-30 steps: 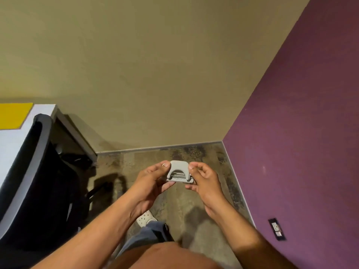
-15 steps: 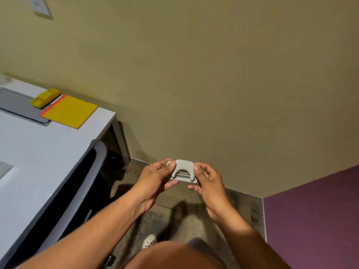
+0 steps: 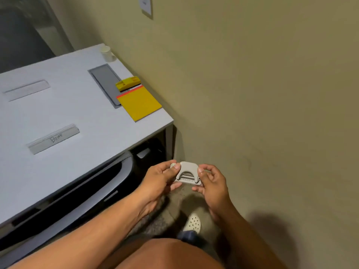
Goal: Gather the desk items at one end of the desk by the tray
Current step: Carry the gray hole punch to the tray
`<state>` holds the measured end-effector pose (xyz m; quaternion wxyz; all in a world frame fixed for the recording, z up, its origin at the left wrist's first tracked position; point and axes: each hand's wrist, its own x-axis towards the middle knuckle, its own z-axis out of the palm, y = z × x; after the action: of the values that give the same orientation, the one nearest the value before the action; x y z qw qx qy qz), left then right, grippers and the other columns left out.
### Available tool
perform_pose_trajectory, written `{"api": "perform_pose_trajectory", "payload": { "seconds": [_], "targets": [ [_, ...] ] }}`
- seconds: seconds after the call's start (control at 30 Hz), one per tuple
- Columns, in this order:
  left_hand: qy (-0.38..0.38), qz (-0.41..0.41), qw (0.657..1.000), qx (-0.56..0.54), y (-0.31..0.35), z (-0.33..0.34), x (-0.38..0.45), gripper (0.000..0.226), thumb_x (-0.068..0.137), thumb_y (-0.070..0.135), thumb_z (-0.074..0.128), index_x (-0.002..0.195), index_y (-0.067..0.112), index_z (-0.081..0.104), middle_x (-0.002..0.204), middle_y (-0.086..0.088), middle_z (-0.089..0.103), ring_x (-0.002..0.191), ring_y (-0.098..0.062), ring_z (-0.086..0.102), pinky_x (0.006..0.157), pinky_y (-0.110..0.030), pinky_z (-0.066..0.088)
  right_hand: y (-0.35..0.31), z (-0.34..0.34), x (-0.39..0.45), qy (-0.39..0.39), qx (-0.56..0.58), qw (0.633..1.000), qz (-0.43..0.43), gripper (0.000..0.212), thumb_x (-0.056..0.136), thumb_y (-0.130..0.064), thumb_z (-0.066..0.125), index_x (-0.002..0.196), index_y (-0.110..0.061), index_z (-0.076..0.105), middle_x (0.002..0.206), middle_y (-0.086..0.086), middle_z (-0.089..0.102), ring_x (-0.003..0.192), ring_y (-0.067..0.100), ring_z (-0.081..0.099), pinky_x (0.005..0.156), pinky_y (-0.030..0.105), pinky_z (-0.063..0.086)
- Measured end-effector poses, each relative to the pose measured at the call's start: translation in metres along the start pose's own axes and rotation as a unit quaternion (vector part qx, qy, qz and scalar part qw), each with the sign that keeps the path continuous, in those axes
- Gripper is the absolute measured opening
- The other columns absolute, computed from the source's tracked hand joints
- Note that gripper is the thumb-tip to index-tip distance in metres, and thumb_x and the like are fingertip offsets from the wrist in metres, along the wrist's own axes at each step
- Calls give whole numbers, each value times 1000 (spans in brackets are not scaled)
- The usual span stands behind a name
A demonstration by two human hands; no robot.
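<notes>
A small grey hole punch (image 3: 187, 172) is held off the desk's right end, above the floor. My left hand (image 3: 160, 181) pinches its left side and my right hand (image 3: 210, 182) pinches its right side. On the white desk (image 3: 81, 121) a dark grey tray (image 3: 105, 84) lies near the wall. A yellow stapler (image 3: 128, 83) rests at the tray's near right edge, and a yellow sticky-note pad (image 3: 138, 102) lies beside it at the desk's corner.
Two clear name-plate holders (image 3: 53, 140) (image 3: 26, 90) lie on the desk, one marked with handwriting. A white cup (image 3: 106, 53) stands at the far corner by the beige wall. A chair (image 3: 81, 191) is tucked under the desk's front edge. My shoe (image 3: 193, 223) shows below.
My view has swung left, from the purple wall and floor corner to the desk. Both hands keep the same hold on the hole punch.
</notes>
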<state>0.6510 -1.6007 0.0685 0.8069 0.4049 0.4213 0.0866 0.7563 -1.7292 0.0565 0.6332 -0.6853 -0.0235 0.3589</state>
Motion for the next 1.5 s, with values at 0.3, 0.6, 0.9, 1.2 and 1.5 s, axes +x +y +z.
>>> {"api": "perform_pose_trajectory", "payload": {
  "seconds": [0.3, 0.6, 0.9, 1.2, 1.5],
  "targets": [
    [149, 87, 983, -67, 25, 8, 20, 26, 103, 24, 67, 127, 14, 71, 115, -12, 80, 103, -23, 79, 76, -25, 63, -50, 28, 74, -171, -28, 985, 3, 4, 105, -10, 59, 106, -8, 56, 106, 32, 71, 88, 33, 71, 66, 34, 55],
    [185, 91, 971, -118, 79, -32, 52, 20, 99, 21, 73, 115, 10, 75, 109, -16, 81, 92, -20, 79, 70, -24, 64, -73, 86, 132, -257, -159, 949, -89, 19, 106, -16, 60, 124, -20, 65, 109, 2, 77, 101, 20, 76, 78, 34, 64],
    [208, 85, 965, -136, 136, -106, 102, 23, 90, 24, 83, 109, 12, 80, 97, -13, 83, 82, -20, 81, 72, -31, 65, -107, 180, 183, -324, -423, 780, -329, 37, 100, -29, 70, 137, -24, 65, 130, -10, 66, 116, 3, 58, 95, 14, 47],
    [250, 99, 955, -128, 153, -164, 165, 47, 78, 52, 89, 111, 22, 75, 97, -2, 83, 76, -11, 78, 63, -25, 59, -119, 279, 242, -398, -443, 785, -169, 20, 86, -16, 86, 100, -10, 73, 89, 5, 74, 79, 22, 66, 73, 38, 56],
    [355, 66, 932, 6, 157, -241, 243, 51, 107, 59, 41, 105, 18, 71, 90, -1, 81, 87, -26, 76, 89, -41, 52, -59, 355, 313, -347, -390, 850, -69, 14, 92, -14, 79, 102, -8, 70, 98, 20, 76, 72, 22, 68, 62, 36, 57]
  ]
}}
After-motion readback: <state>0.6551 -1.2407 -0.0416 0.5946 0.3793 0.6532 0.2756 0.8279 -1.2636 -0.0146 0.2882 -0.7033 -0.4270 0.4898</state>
